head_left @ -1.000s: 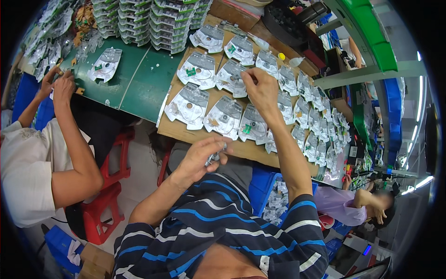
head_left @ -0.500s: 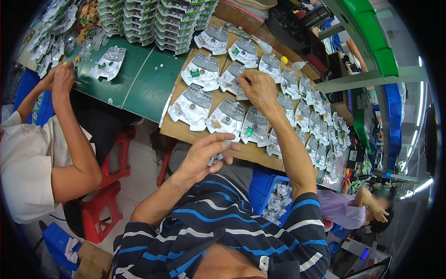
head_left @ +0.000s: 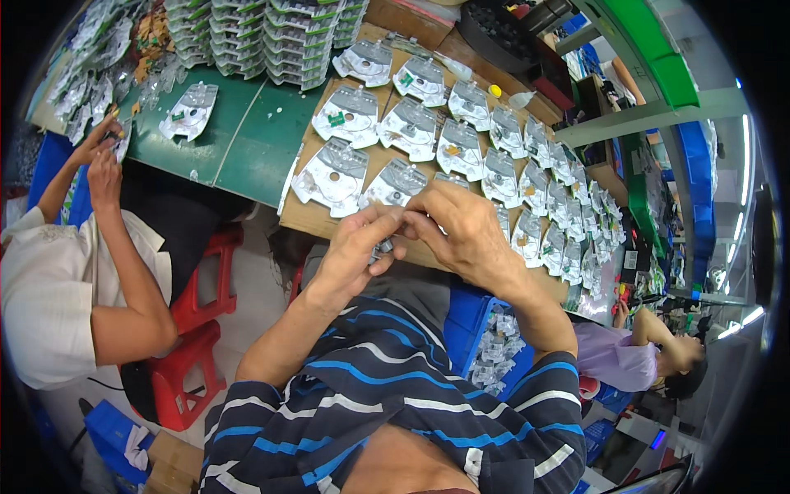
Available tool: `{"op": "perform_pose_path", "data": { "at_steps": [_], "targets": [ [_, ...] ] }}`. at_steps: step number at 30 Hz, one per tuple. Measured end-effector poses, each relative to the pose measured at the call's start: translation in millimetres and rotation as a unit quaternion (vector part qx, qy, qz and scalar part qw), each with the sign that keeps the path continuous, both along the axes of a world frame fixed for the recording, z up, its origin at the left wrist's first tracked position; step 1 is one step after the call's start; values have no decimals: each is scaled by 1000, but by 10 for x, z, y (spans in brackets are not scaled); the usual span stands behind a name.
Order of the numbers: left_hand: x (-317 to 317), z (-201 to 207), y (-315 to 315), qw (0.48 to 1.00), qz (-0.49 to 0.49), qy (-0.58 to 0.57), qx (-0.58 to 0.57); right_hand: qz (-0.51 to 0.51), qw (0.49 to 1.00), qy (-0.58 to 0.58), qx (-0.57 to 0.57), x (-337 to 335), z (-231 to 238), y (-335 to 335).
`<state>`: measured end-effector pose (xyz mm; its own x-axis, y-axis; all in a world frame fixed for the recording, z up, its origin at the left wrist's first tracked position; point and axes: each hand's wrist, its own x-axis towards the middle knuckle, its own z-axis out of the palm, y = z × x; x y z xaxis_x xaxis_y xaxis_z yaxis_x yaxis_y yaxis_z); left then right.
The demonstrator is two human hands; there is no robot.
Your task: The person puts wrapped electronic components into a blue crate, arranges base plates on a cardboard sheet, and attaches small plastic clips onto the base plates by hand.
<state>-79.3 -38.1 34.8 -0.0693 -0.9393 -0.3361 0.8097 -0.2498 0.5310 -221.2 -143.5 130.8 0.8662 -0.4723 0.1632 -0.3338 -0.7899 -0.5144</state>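
Observation:
My left hand [head_left: 352, 249] is closed around small grey parts [head_left: 382, 247], which show between its curled fingers. They are too small to name. My right hand [head_left: 467, 232] meets it at the fingertips, thumb and fingers pinched together. Whatever lies between them is hidden. Both hands are above the near edge of a cardboard-covered work surface [head_left: 306, 216]. Beyond them lie rows of silver, shield-shaped housings [head_left: 331, 177] with clear plastic on top. One housing [head_left: 393, 183] sits just past my left fingertips. Some housings carry a small green board [head_left: 336, 119] or an orange-brown piece [head_left: 453, 150].
Tall stacks of housings [head_left: 300, 45] stand on the green table [head_left: 247, 115] at far left. A co-worker [head_left: 49, 288] handles parts there, beside red stools [head_left: 185, 362]. A blue bin [head_left: 465, 329] of clear parts is by my right elbow. A green-edged rack [head_left: 658, 58] rises at right.
My right hand has come back from a housing in the middle row to my left fingertips. The view has shifted slightly. The co-worker's hands have moved a little.

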Motion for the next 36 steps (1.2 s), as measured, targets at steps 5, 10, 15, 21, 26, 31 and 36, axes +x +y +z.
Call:
{"op": "perform_pose_path", "data": {
  "at_steps": [5,10,15,21,26,31,36],
  "targets": [
    [81,-30,-127,999,19,48,-2,-32,999,-24,-18,28,-51,-375],
    [172,21,-219,991,36,124,20,-190,959,-79,-196,374,-416,-1433],
    [244,117,-201,993,0,117,-5,-204,955,-18,-213,610,-890,-1981],
    [299,91,-229,994,-14,111,-18,-212,960,90,-156,747,-845,-2059],
    [291,87,-342,997,-11,76,-24,-180,961,163,-135,736,-713,-2155],
    [292,106,-310,997,0,75,-21,-123,989,20,76,651,-246,-1366],
    [218,48,-236,998,2,66,-9,50,989,-12,137,472,72,-482]
  ]
}}
